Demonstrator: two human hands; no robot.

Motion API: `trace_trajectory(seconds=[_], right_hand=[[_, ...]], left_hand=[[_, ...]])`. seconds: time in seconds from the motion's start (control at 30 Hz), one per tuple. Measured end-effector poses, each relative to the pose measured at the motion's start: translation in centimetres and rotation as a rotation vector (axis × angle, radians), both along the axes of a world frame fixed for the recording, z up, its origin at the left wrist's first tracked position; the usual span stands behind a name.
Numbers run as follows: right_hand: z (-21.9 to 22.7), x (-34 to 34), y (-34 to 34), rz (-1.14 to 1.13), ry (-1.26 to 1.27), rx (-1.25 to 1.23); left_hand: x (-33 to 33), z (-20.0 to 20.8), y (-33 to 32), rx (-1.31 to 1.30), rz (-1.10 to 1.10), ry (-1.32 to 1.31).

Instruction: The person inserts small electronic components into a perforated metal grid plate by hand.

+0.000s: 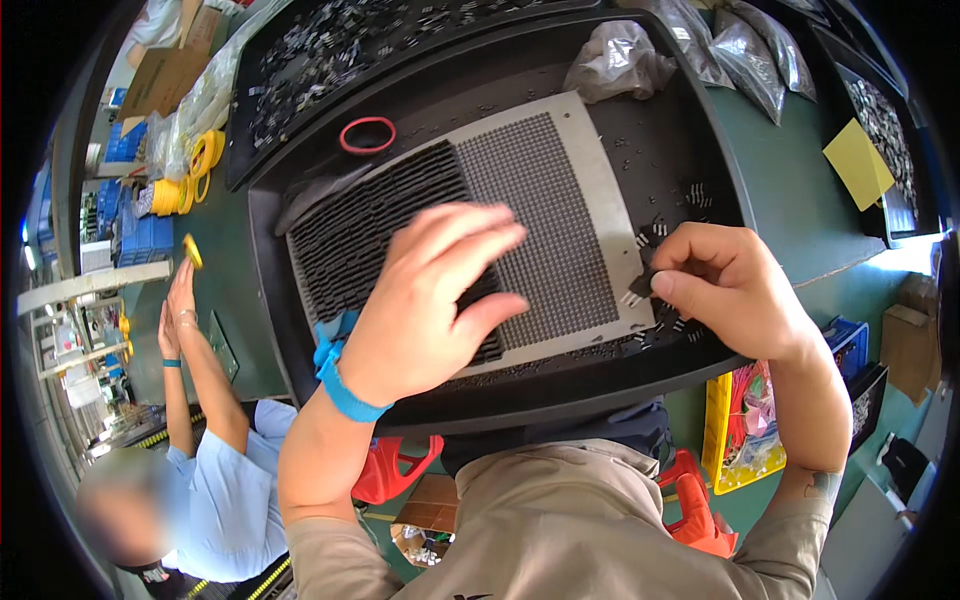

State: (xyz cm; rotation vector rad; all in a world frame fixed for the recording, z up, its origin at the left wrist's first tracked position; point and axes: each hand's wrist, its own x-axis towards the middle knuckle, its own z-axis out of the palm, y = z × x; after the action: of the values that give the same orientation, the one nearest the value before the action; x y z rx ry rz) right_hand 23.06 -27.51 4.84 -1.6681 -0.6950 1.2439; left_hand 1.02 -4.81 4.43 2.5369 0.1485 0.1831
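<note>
A pale perforated plate (588,150) lies at a tilt inside a large black tray (265,290). Rows of small black parts (360,225) fill the plate's left portion, while its right portion shows bare holes. Over the border between the two hovers my left hand (420,300), fingers stretched and thumb apart, slightly blurred, with nothing seen in it. My right hand (735,290) is at the plate's right edge, thumb and forefinger pinching a small black part with metal pins (637,288). More such loose parts (698,195) are scattered on the tray floor around it.
A red-rimmed ring (367,136) and a clear plastic bag (618,62) lie in the tray. Behind stands another black tray of loose parts (330,60). At left, a co-worker's hands (180,305) are by a yellow tape roll (192,252). A yellow bin (722,430) stands below right.
</note>
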Motion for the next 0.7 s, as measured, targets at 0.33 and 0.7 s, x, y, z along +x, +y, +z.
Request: trace_trajectory(seconds=[0.33,0.7], right_hand=[[0.1,-5.9,4.8,0.111,-0.626,0.516],[-3.1,-7.9,4.3,0.281,-0.829,0.480]], left_hand=[[-0.6,1.5,-1.1,-0.211,-0.022,-0.130],[-1.9,-3.5,0.6,0.232,0.114,-0.087]])
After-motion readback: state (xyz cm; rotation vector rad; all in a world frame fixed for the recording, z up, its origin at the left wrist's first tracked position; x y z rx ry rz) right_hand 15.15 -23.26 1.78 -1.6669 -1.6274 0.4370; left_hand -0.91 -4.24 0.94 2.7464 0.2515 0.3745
